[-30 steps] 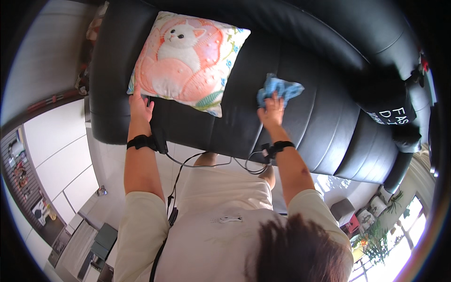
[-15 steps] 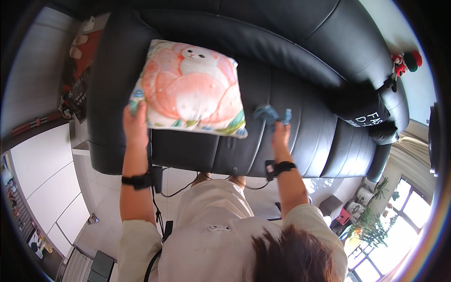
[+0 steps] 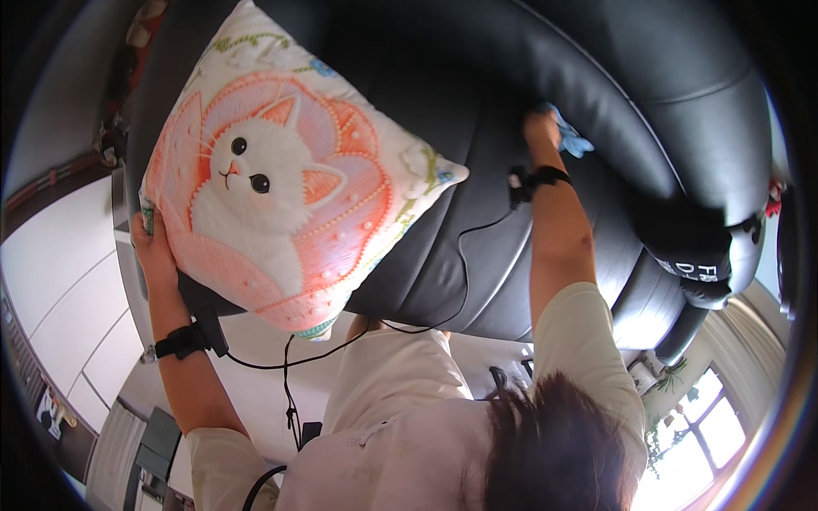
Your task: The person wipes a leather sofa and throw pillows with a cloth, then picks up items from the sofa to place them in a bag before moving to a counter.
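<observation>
A square pillow (image 3: 256, 196) printed with a white kitten and pink petals is raised in front of the black leather sofa (image 3: 486, 179). My left hand (image 3: 155, 244) is closed on one corner of it, with the fingers partly behind the fabric. Over the sofa seat, close to the backrest, my right hand (image 3: 542, 129) grips a blue cloth (image 3: 573, 140) that sticks out past the fingers. Black bands circle both my wrists.
Toward the right end of the sofa lies a black cushion (image 3: 677, 226) with white lettering. A thin black cable (image 3: 464, 255) runs from wrist to wrist across the sofa front. White cabinets (image 3: 64, 281) stand at left, a bright window (image 3: 711, 426) at lower right.
The pillow has come up closer and tilted, its right side turned. My right hand has moved with the blue cloth from the front of the seat up toward the backrest.
</observation>
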Available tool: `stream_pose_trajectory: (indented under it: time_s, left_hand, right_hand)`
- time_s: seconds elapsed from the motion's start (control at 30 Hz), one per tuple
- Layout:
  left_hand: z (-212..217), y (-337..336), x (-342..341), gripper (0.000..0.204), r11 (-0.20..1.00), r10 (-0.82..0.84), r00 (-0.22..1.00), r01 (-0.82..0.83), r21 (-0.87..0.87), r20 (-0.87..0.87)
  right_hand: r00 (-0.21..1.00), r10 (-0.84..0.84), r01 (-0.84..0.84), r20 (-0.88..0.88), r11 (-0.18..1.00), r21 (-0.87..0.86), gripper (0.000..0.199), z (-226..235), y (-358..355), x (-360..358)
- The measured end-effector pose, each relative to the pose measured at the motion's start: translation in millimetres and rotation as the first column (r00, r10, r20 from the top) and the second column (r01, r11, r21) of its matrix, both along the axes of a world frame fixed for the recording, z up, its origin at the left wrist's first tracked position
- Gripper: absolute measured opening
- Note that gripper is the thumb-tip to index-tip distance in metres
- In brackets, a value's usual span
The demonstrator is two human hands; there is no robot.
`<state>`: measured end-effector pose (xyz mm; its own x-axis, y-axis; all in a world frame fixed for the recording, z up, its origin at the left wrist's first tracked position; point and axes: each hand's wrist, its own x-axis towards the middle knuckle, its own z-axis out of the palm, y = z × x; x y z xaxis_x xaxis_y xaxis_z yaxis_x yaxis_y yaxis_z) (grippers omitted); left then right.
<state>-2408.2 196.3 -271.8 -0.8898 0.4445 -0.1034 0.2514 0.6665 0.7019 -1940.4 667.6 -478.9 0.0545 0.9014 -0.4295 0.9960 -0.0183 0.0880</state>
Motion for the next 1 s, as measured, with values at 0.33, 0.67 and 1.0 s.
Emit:
stream_pose_trajectory:
  time_s: [0.33, 0.67, 1.0]
  left_hand:
    - [2, 20, 6, 0.031, 0.997, 0.039, 0.973, -0.052, 0.052, 0.226]
    - [4, 4, -1, 0.031, 0.984, 0.163, 0.95, -0.175, 0.022, 0.265]
    - [-3, 14, 1, 0.036, 0.987, 0.132, 0.95, -0.152, 0.048, 0.282]
  right_hand:
    - [0.316, 0.658, -0.826, -0.683, 0.545, 0.144, 0.037, 45, -78, -293]
    - [0.701, 0.539, -0.582, -0.467, 0.811, 0.063, 0.041, 59, -39, -178]
    - [0.291, 0.226, -0.769, -0.93, 0.634, -0.086, 0.04, 71, -173, -136]
